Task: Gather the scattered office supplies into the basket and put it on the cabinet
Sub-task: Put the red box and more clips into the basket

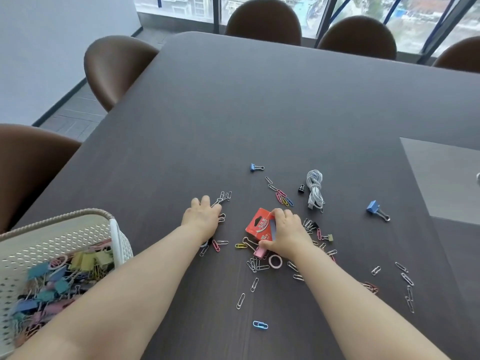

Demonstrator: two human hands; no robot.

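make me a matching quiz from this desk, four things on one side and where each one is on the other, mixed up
1 red box
2 white cable
3 basket
4 pink tape roll

a at the table's left edge
b gripped by the right hand
c coiled beside the black binder clip
d flat on the table by the right wrist

Pairs: 1-b, 2-c, 3-a, 4-d

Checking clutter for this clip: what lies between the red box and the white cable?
Head view: a cluster of coloured paper clips lies between the red box and the white cable.
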